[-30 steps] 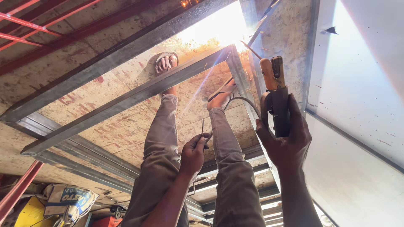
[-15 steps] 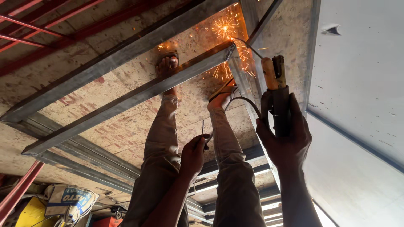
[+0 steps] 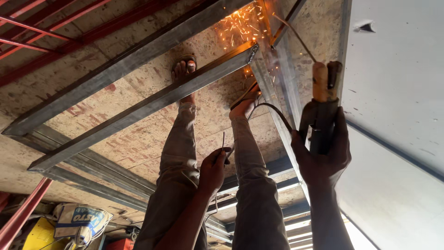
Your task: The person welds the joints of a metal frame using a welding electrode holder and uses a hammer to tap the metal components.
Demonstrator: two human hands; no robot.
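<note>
My right hand (image 3: 321, 162) grips a welding electrode holder (image 3: 323, 88) with a tan head. Its thin rod (image 3: 296, 37) reaches to the corner joint of a grey steel tube frame (image 3: 152, 104), where orange sparks (image 3: 240, 23) scatter. A black cable (image 3: 277, 113) curves off the holder. My left hand (image 3: 213, 169) hovers between my knees, pinching a short thin dark rod (image 3: 224, 141). My legs in tan trousers stretch ahead. One sandalled foot (image 3: 184, 69) rests behind the cross tube, the other (image 3: 245, 99) near the frame's side rail.
The frame lies on a worn plywood sheet (image 3: 115, 134). More steel tubes (image 3: 101, 178) are stacked at the near side. Red steel bars (image 3: 55, 32) and a red post (image 3: 21, 215) stand at left, near a printed sack (image 3: 81, 220). A white panel (image 3: 397, 115) fills the right.
The bright white arc glare at the corner joint has faded to a spray of orange sparks drifting left. Both hands and both feet have stayed nearly in place.
</note>
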